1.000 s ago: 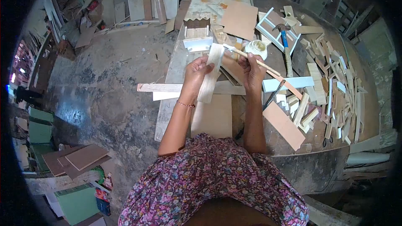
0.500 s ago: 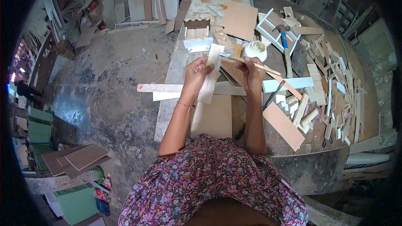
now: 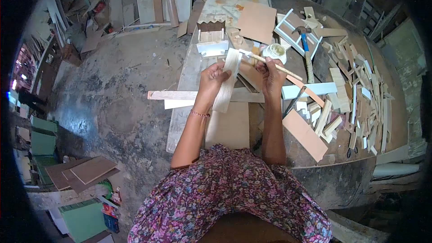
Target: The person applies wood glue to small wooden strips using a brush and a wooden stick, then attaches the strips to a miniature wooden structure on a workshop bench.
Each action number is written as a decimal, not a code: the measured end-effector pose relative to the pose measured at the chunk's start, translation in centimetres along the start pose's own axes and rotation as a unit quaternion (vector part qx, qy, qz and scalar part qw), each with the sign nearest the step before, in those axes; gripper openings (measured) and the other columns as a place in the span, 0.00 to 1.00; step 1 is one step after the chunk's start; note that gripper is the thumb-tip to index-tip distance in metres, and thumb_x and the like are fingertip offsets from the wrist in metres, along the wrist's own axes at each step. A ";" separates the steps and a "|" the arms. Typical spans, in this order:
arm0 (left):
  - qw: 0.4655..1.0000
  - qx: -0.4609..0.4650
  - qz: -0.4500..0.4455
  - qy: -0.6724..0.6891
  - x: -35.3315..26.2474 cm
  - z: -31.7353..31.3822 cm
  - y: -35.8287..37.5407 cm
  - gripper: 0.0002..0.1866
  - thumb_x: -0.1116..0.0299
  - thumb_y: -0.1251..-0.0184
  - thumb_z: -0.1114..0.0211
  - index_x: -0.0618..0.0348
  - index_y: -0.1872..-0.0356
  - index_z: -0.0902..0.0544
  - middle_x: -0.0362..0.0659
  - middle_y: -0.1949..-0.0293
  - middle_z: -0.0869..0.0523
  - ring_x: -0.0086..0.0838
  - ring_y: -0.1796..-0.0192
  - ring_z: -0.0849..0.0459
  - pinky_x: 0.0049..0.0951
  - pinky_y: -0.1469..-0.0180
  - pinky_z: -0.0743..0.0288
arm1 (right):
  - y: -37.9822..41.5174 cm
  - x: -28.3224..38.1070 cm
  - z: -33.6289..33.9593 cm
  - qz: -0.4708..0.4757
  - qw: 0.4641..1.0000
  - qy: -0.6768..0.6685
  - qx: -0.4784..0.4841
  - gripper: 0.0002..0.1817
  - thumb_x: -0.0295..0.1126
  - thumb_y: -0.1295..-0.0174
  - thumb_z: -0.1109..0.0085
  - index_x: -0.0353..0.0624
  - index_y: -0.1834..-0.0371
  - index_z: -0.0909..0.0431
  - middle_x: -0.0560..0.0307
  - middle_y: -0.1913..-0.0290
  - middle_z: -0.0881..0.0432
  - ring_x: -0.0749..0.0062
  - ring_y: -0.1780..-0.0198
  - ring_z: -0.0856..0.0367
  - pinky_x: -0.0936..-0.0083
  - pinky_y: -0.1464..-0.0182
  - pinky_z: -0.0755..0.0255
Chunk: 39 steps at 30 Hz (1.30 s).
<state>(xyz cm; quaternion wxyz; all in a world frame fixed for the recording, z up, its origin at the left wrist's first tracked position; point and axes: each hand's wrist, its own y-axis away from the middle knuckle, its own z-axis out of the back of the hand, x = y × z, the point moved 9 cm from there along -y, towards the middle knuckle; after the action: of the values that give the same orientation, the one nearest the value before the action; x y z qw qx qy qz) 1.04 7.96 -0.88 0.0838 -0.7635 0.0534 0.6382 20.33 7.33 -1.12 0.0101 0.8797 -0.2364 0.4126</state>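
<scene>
Left hand (image 3: 210, 81): grip clamped on pale flat wooden slat (image 3: 226, 81), raised above worktop (image 3: 193, 69) edge. Right hand (image 3: 271, 77): pinching thin wooden-handled brush (image 3: 270, 63), tip at slat's upper edge, beside white round pot (image 3: 275, 52). Open floor left of slat.

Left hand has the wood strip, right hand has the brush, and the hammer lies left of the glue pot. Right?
Not quite. In the head view the hammer lies to the right of the glue pot, not left. The left hand does hold the wood strip, and the right hand the brush.
</scene>
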 end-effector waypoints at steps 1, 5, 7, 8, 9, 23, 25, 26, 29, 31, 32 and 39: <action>1.000 0.000 -0.003 -0.013 0.2 0.2 -0.1 0.11 0.79 0.48 0.45 0.68 0.61 0.25 0.35 0.73 0.22 0.13 0.74 0.28 0.13 0.72 0.34 | 0.0 0.0 -0.1 -0.001 1.000 0.000 0.002 0.07 0.28 0.48 0.46 0.37 0.73 0.33 0.51 0.77 0.24 0.72 0.77 0.24 0.80 0.70 0.27; 1.000 -0.008 -0.007 -0.021 0.0 0.3 -0.1 0.11 0.79 0.48 0.45 0.67 0.62 0.24 0.35 0.73 0.22 0.13 0.75 0.28 0.13 0.74 0.35 | 0.3 0.0 -0.3 -0.004 1.000 0.004 0.011 0.07 0.28 0.48 0.45 0.37 0.74 0.32 0.52 0.78 0.25 0.72 0.77 0.24 0.80 0.70 0.27; 1.000 -0.006 -0.006 -0.021 -0.3 0.3 0.0 0.10 0.79 0.48 0.45 0.67 0.62 0.24 0.34 0.75 0.22 0.12 0.76 0.29 0.12 0.75 0.36 | 0.4 -0.1 -0.3 -0.005 1.000 0.009 0.025 0.07 0.28 0.48 0.45 0.37 0.75 0.32 0.53 0.79 0.25 0.72 0.77 0.24 0.79 0.70 0.27; 1.000 -0.005 -0.006 -0.021 -0.5 0.3 0.0 0.10 0.79 0.48 0.45 0.67 0.62 0.24 0.34 0.75 0.23 0.12 0.77 0.29 0.12 0.75 0.36 | 0.4 -0.2 -0.3 -0.005 0.999 0.011 0.035 0.08 0.28 0.49 0.45 0.37 0.75 0.32 0.53 0.79 0.25 0.72 0.78 0.24 0.79 0.70 0.27; 1.000 -0.011 0.001 0.003 -0.9 0.1 0.2 0.10 0.78 0.48 0.45 0.67 0.62 0.24 0.34 0.76 0.23 0.11 0.77 0.29 0.12 0.75 0.37 | 0.5 -0.2 -0.5 -0.005 0.999 0.014 0.045 0.08 0.28 0.49 0.44 0.37 0.75 0.32 0.54 0.79 0.25 0.72 0.78 0.24 0.79 0.71 0.27; 0.997 -0.058 -0.012 0.054 -0.8 0.6 -0.2 0.11 0.78 0.48 0.43 0.68 0.61 0.25 0.38 0.71 0.21 0.15 0.71 0.27 0.13 0.67 0.35 | 1.3 -0.8 -0.9 -0.023 0.997 0.014 0.076 0.07 0.27 0.50 0.44 0.36 0.77 0.32 0.53 0.78 0.25 0.73 0.78 0.25 0.78 0.73 0.27; 0.996 -0.061 -0.020 0.054 -0.5 0.9 -0.5 0.11 0.78 0.48 0.43 0.68 0.62 0.25 0.38 0.71 0.21 0.15 0.71 0.27 0.13 0.67 0.35 | 1.4 -0.8 -1.0 -0.024 0.996 0.019 0.081 0.07 0.27 0.50 0.44 0.36 0.78 0.31 0.53 0.78 0.25 0.73 0.78 0.25 0.78 0.73 0.28; 0.996 -0.063 -0.025 0.054 -0.4 1.0 -0.6 0.11 0.77 0.48 0.43 0.68 0.62 0.25 0.39 0.71 0.21 0.16 0.71 0.26 0.13 0.67 0.35 | 1.5 -0.8 -1.1 -0.024 0.996 0.024 0.085 0.07 0.27 0.50 0.44 0.36 0.78 0.31 0.53 0.77 0.25 0.73 0.78 0.25 0.78 0.72 0.28; 0.994 -0.072 0.000 0.085 -0.5 0.9 -0.4 0.11 0.77 0.48 0.44 0.68 0.62 0.25 0.39 0.71 0.21 0.16 0.71 0.26 0.14 0.67 0.34 | 1.6 -1.0 -1.3 -0.026 0.995 0.017 0.097 0.07 0.27 0.50 0.44 0.37 0.78 0.31 0.53 0.76 0.25 0.72 0.77 0.25 0.77 0.73 0.27; 0.993 -0.074 -0.003 0.088 -0.4 1.1 -0.4 0.12 0.77 0.48 0.43 0.68 0.61 0.26 0.39 0.72 0.21 0.16 0.72 0.27 0.14 0.68 0.34 | 1.6 -1.3 -1.1 -0.031 0.994 0.012 0.101 0.06 0.27 0.50 0.45 0.38 0.79 0.31 0.53 0.76 0.26 0.72 0.77 0.25 0.77 0.74 0.27; 0.993 -0.074 -0.004 0.089 -0.3 1.1 -0.5 0.12 0.77 0.49 0.43 0.69 0.61 0.26 0.39 0.73 0.22 0.17 0.72 0.27 0.14 0.68 0.34 | 1.6 -1.5 -1.0 -0.034 0.994 0.014 0.100 0.06 0.27 0.50 0.45 0.38 0.79 0.31 0.53 0.76 0.26 0.71 0.77 0.25 0.77 0.74 0.27; 0.993 -0.082 -0.007 0.089 0.2 1.5 -0.9 0.10 0.76 0.47 0.43 0.67 0.63 0.25 0.40 0.69 0.22 0.18 0.70 0.26 0.17 0.68 0.32 | 1.8 -1.6 -1.2 -0.051 0.992 0.026 0.110 0.07 0.27 0.51 0.44 0.38 0.79 0.31 0.53 0.76 0.26 0.72 0.78 0.25 0.76 0.75 0.27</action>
<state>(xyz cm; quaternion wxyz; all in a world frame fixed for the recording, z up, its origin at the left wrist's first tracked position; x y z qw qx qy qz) -0.18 9.10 -1.31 0.0203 -0.8217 0.0033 0.5695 17.86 6.62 -1.83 -0.0596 0.8753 -0.1437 0.4579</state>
